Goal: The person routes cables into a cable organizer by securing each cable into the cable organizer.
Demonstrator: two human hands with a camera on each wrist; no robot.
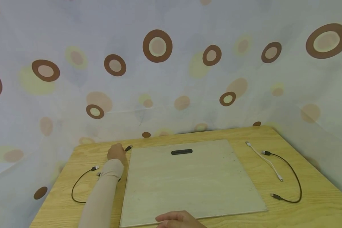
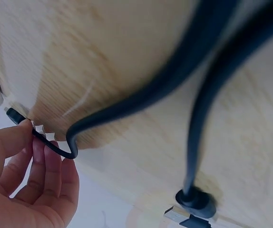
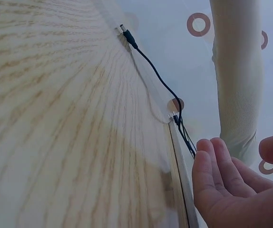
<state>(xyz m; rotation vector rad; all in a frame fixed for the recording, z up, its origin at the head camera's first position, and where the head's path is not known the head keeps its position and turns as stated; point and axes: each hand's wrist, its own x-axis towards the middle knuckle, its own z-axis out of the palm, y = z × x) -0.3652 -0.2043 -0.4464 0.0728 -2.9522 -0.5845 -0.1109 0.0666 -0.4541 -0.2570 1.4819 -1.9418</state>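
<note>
My left hand point(image 1: 117, 152) is at the far left of the table, beside the pale board. In the left wrist view, its thumb and fingers pinch a black USB cable point(image 2: 112, 110) just behind a small plug point(image 2: 15, 116). That cable's plug point(image 1: 129, 148) pokes out past the hand in the head view. Part of the cable is hidden under the sleeve. My right hand point(image 1: 180, 220) hovers at the board's near edge, fingers loosely extended and holding nothing. Another black USB cable point(image 1: 74, 186) lies curved left of the left forearm.
A pale board point(image 1: 182, 186) lies mid-table, with a short black bar point(image 1: 181, 152) near its far edge. To its right are a short white cable point(image 1: 264, 159) and a curved black USB cable point(image 1: 297, 180). A patterned cloth point(image 1: 171, 79) hangs behind the wooden table point(image 1: 316, 202).
</note>
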